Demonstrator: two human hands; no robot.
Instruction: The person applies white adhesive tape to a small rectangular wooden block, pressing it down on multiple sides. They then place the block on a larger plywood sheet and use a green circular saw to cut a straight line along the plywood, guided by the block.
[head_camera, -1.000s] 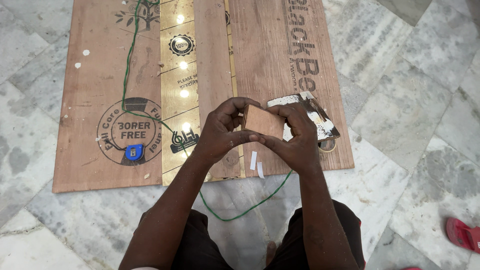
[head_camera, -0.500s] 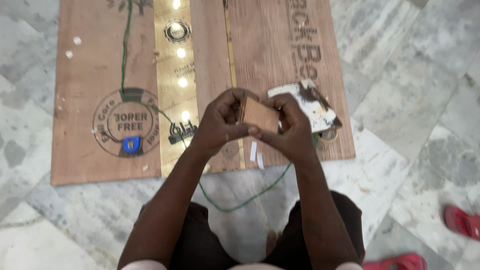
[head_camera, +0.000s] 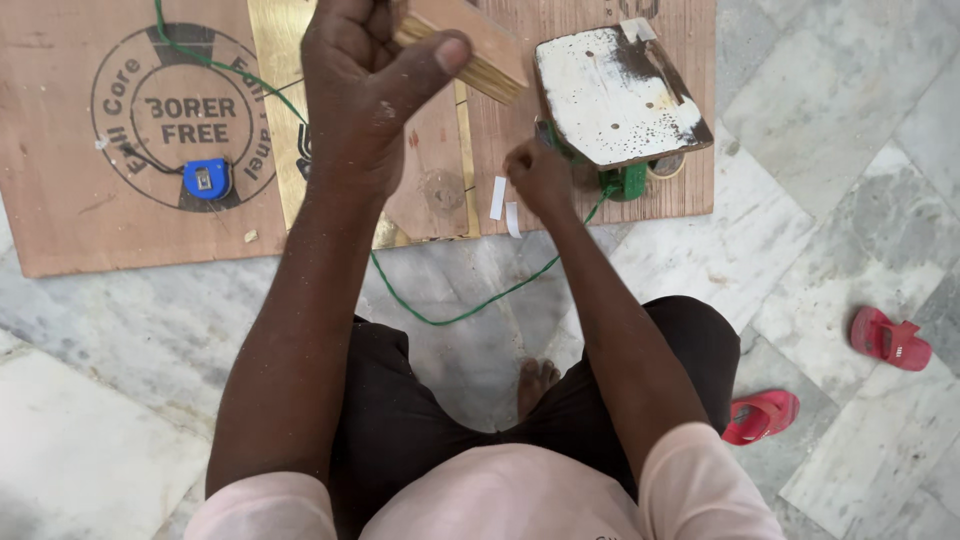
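My left hand (head_camera: 365, 85) is raised close to the camera and grips a small flat wooden block (head_camera: 475, 45) between thumb and fingers. My right hand (head_camera: 540, 175) is down on the plywood sheet (head_camera: 60, 200), its fingers curled at the edge of a green power tool (head_camera: 625, 180). The tool has a scuffed white plate (head_camera: 615, 95) on top. Whether that hand grips anything is hidden. Two small white strips (head_camera: 505, 205) lie just left of the right hand.
A green cable (head_camera: 460, 310) runs from the tool across the marble floor (head_camera: 120, 330) and up over the plywood. A blue tape measure (head_camera: 207, 178) lies on a round printed mark. A brass-coloured strip (head_camera: 270, 60) lies on the board. Two red sandals (head_camera: 890, 338) (head_camera: 760, 415) lie at the right.
Both hands held the block together before. Now only my left hand holds it, raised higher, and my right hand has dropped to the green tool. The view has moved closer.
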